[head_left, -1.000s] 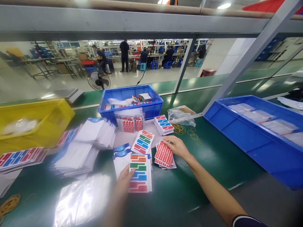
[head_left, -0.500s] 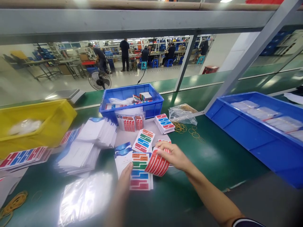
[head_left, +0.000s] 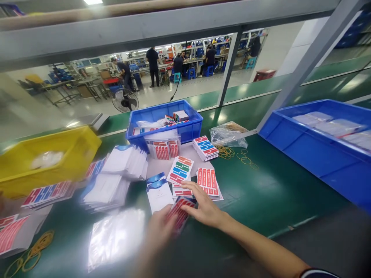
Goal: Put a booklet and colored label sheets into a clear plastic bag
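Note:
Between my two hands is a small bundle of printed sticker sheets point(head_left: 182, 211), its red pattern smeared by motion. My left hand point(head_left: 160, 227), blurred, is closed around its left edge. My right hand point(head_left: 204, 206) grips the upper right of it with thumb and fingers. Just beyond lie a white card with a blue top point(head_left: 159, 193), a multicoloured sticker sheet stack point(head_left: 180, 170) and, to the right, a stack of red label sheets point(head_left: 207, 181). Farther back sits another stack of red and blue sticker sheets point(head_left: 205, 147).
White booklets point(head_left: 110, 189) are piled at left beside a yellow bin point(head_left: 78, 148). Clear plastic bags point(head_left: 116, 237) lie in front. One blue bin point(head_left: 188, 133) stands behind, another blue bin point(head_left: 307, 144) at right. Rubber bands point(head_left: 226, 151) lie near a plastic bag point(head_left: 227, 135).
The red sheet in my right hand now rests on the stack at right. Both hands have drawn closer together and nearer to me, with the bundle tilted between them. The view has shifted slightly.

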Available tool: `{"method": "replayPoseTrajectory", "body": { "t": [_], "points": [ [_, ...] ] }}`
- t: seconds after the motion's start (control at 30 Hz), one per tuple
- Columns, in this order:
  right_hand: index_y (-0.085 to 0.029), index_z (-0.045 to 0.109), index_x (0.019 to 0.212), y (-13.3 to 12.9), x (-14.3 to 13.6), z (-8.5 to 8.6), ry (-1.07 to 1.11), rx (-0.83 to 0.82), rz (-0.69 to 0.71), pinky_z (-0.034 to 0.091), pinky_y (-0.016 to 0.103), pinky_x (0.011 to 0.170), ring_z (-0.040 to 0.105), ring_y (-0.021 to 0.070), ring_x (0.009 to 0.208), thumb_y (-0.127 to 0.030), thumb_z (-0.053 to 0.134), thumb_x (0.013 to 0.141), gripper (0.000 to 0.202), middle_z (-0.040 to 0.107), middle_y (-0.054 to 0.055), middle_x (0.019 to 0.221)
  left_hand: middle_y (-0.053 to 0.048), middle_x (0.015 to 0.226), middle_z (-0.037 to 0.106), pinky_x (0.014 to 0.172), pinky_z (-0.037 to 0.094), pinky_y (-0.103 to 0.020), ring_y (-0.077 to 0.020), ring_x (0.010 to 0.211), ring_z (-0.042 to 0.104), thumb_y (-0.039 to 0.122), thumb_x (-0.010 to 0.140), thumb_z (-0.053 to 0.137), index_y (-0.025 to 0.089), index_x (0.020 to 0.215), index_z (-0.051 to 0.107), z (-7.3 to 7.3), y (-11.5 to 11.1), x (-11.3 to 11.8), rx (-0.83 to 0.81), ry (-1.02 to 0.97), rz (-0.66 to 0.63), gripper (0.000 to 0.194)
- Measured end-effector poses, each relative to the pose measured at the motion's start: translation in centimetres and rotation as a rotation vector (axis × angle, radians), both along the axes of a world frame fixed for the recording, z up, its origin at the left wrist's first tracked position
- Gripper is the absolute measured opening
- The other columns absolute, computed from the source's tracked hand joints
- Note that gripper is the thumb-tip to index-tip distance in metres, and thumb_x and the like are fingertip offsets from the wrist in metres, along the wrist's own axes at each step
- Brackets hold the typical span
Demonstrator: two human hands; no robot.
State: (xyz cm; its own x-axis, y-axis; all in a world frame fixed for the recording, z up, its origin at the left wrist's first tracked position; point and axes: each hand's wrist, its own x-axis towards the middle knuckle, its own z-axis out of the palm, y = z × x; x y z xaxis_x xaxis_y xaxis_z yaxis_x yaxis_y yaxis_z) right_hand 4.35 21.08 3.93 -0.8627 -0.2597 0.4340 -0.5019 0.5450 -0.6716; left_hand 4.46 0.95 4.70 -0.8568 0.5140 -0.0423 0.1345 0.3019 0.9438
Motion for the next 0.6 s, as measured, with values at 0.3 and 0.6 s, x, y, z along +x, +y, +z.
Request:
{"method": "replayPoseTrajectory", "body": {
  "t": [0.3,0.6],
  "points": [
    [-0.018,0.054,0.117,-0.5,1.2,-4.5,-0.63,-0.283,0.286,0.036,0.031,0.102,0.05,0.0175,0.113,-0.032,0.06,0.084,0.037,0.056,0.006,0.118,-0.004,0.094,0.064,0.076,0.045,-0.031,-0.0209,0.088,0.06,0.019,0.084,0.05,0.023,0.104,0.063,1.1,-1.0,2.1,-0.638,0.321,-0.11,0.024],
    [-0.016,0.063,0.099,-0.2,1.5,-5.2,-0.679,-0.276,0.256,0.042,0.027,0.084,0.057,0.0176,0.092,-0.043,0.046,0.092,0.033,0.062,0.005,0.099,-0.004,0.1,0.062,0.079,0.046,-0.03,-0.0161,0.088,0.057,0.038,0.087,0.051,0.019,0.1,0.062,-1.7,-7.6,4.1,-0.368,0.306,0.739,0.025]
  ]
}}
